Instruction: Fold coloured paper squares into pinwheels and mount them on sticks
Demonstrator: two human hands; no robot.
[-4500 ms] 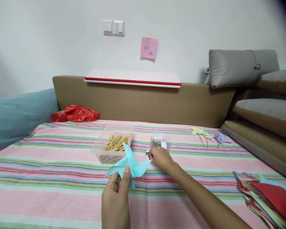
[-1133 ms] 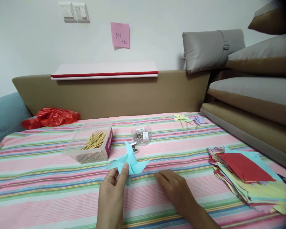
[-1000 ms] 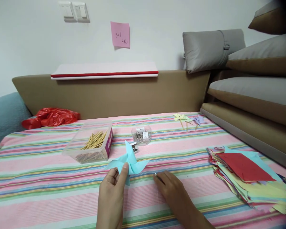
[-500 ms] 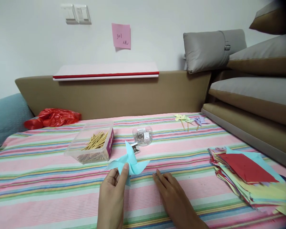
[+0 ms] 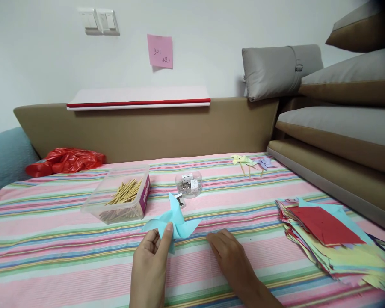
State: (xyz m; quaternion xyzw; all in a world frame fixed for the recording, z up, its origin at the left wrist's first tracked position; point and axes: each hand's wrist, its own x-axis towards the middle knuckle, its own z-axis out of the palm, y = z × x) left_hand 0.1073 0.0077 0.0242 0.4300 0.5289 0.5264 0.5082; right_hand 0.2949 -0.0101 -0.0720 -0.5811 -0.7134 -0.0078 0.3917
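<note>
A light-blue paper pinwheel [image 5: 179, 227] is pinched between the thumb and fingers of my left hand [image 5: 150, 263], its folded blades spread above the cloth. To the right, my right hand [image 5: 232, 259] rests low over the striped cloth [image 5: 192, 273]. Its fingers are drawn together and curled, and the fingertips are hidden, so whatever they may hold cannot be made out. Just behind the pinwheel lies a small white box [image 5: 181, 202] with dark bits inside. Behind that is a clear round-edged case [image 5: 190, 185] of small metal pieces.
On the left stands a clear plastic tub [image 5: 96, 201] of wooden sticks [image 5: 125, 192]. A stack of coloured paper [image 5: 330, 224] lies at right, beside a dark-handled tool [image 5: 383, 244]. Several finished pinwheels [image 5: 244, 160] lie at the back. A red plastic bag [image 5: 72, 160] and stacked cushions [image 5: 340, 128] border the cloth.
My right hand's fingers have curled in from a more stretched pose, hiding their tips. My left hand keeps the pinwheel nearly still. The whole view has shifted slightly.
</note>
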